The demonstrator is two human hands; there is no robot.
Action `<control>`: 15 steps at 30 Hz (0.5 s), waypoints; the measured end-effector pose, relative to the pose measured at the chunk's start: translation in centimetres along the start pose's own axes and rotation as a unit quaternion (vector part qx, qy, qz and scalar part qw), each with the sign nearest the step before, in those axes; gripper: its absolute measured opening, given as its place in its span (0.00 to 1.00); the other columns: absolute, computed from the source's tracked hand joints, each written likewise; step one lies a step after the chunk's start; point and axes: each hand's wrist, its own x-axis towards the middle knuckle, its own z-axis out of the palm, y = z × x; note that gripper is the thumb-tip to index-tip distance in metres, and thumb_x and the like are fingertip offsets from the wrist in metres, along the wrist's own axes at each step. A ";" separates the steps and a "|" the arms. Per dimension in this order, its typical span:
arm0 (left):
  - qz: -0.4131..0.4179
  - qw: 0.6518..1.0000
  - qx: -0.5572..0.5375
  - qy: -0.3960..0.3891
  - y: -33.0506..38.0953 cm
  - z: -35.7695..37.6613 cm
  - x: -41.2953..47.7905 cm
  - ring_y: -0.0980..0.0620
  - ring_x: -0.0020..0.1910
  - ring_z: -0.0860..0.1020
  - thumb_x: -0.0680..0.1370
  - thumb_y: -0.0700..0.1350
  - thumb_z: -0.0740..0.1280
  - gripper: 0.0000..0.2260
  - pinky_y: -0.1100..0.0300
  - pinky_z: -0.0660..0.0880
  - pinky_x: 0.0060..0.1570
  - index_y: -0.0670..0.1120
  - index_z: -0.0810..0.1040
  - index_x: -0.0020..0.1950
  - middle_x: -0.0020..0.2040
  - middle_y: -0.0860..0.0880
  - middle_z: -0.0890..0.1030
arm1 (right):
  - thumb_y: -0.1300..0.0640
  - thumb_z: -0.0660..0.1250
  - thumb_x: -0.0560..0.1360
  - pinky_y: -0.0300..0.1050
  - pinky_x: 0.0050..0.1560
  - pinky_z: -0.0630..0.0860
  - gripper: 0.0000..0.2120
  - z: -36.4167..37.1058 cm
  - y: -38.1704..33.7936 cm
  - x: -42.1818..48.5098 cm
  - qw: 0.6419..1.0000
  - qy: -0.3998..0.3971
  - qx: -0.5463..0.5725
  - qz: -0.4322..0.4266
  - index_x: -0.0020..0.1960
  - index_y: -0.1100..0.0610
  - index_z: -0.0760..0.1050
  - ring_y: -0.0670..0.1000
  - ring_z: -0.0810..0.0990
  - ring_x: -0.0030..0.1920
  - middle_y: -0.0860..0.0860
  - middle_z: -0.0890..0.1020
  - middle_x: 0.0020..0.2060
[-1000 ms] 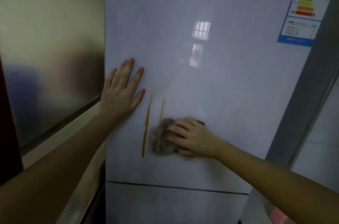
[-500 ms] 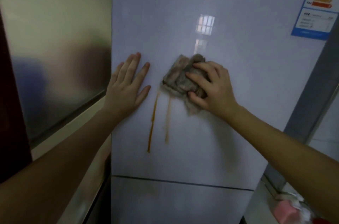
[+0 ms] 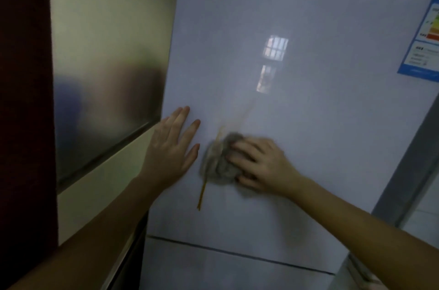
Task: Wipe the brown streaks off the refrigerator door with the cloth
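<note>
Door [image 3: 320,123]: flat face, bare above and right of the cloth [image 3: 219,161] as far as the label [image 3: 425,47] at the far upper right.
Left of the cloth: left hand [image 3: 171,149] flat on the door, a narrow gap between.
On the cloth's right side: right hand [image 3: 259,164] gripping it, forearm crossing the door below right.
Below the cloth: streak [image 3: 202,194], then bare door down to the seam [image 3: 237,254].
</note>
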 end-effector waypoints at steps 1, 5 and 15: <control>0.002 1.000 -0.003 -0.005 -0.2 0.2 -0.3 0.36 0.76 0.68 0.82 0.50 0.63 0.23 0.40 0.68 0.72 0.41 0.72 0.74 0.77 0.35 0.67 | 0.46 0.73 0.74 0.53 0.57 0.76 0.20 -0.9 1.5 1.5 0.999 0.028 -0.013 0.030 0.62 0.54 0.82 0.62 0.80 0.61 0.58 0.81 0.64; 0.009 1.000 -0.018 -0.016 -0.8 0.7 -0.9 0.38 0.78 0.64 0.82 0.50 0.62 0.24 0.40 0.67 0.74 0.42 0.68 0.77 0.79 0.37 0.64 | 0.48 0.74 0.72 0.54 0.59 0.71 0.21 -4.0 6.1 6.6 0.977 0.138 -0.034 0.159 0.62 0.55 0.82 0.64 0.77 0.61 0.60 0.80 0.63; 0.039 0.999 -0.006 -0.027 -1.6 0.5 -0.9 0.40 0.79 0.62 0.83 0.51 0.61 0.25 0.45 0.62 0.77 0.43 0.66 0.78 0.80 0.38 0.61 | 0.46 0.70 0.76 0.54 0.56 0.79 0.17 -0.4 -0.2 0.7 0.991 -0.058 0.008 -0.120 0.60 0.53 0.83 0.60 0.81 0.61 0.57 0.82 0.63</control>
